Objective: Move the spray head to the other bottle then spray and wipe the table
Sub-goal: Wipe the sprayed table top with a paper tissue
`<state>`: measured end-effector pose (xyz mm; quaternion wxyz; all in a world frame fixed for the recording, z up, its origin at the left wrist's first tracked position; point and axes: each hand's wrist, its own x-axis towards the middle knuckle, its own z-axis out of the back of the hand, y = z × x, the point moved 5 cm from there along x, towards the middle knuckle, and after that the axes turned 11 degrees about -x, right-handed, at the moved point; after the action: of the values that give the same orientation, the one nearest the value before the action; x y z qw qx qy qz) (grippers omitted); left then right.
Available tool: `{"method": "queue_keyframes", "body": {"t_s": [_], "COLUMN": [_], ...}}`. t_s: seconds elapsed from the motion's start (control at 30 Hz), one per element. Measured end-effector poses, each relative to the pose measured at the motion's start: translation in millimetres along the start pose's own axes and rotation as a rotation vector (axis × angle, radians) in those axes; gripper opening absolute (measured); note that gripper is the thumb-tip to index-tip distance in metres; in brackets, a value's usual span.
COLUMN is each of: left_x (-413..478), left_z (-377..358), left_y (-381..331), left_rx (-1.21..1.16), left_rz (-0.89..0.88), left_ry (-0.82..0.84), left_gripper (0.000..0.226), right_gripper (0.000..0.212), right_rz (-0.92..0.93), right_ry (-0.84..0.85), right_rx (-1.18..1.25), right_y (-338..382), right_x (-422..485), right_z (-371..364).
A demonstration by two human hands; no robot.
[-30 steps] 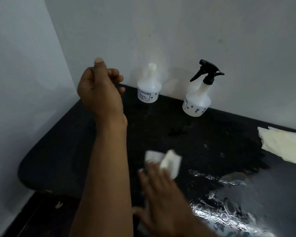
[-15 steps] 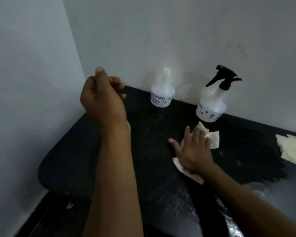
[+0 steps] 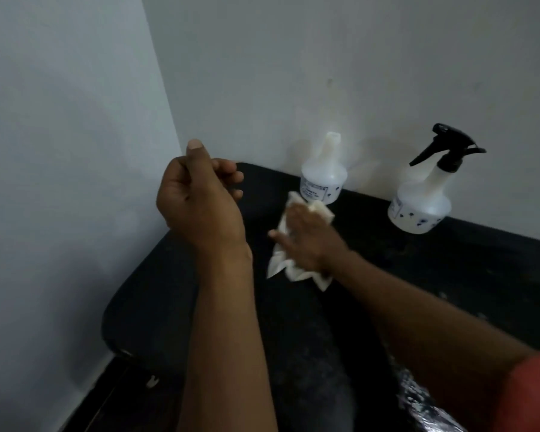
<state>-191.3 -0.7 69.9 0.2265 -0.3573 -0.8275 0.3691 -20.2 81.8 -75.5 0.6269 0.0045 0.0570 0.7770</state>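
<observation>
Exposure: dim, cool grey throughout.
Source: unseen, apparently from the right; soft shadows of the capless bottle (image 3: 324, 179) and spray bottle (image 3: 420, 207) fell leftward on the back wall (image 3: 356, 73).
Highlight: neck of the capless bottle bloomed white, its edges lost.
Glare: broken silver reflections on the table (image 3: 480, 275) at lower right.
Dark areas: black tabletop swallowed most surface detail.
Blur: right hand (image 3: 306, 244) and cloth (image 3: 281, 266) motion-smeared; left hand (image 3: 197, 201) comparatively crisp.
Distortion: wall corner leaned, with wide-angle stretch toward the edges.
</observation>
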Motion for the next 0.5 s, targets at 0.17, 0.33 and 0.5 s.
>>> {"method": "queue_keyframes", "body": {"t_s": [0.17,0.33,0.5], "left_x": [5,1,-11], "left_z": [-4,-7,-16], "left_y": [0,-3,-3], "left_rx": [-0.007,-0.03,-0.047], "left_rz": [0.012,0.016,0.034], "left_ry": [0.009,0.026,0.053], "left_gripper": [0.04,0.041,0.042], "right_gripper": [0.098,0.089,0.082], "right_rz": [0.093,0.351,0.576], "right_ry": [-0.013,-0.015,0.011], "right_rx": [-0.12,-0.109,-0.153], "right_y": [-29,9,-9], "right_x": [3,-103,-221], "right_z": [-8,-7,-17]}}
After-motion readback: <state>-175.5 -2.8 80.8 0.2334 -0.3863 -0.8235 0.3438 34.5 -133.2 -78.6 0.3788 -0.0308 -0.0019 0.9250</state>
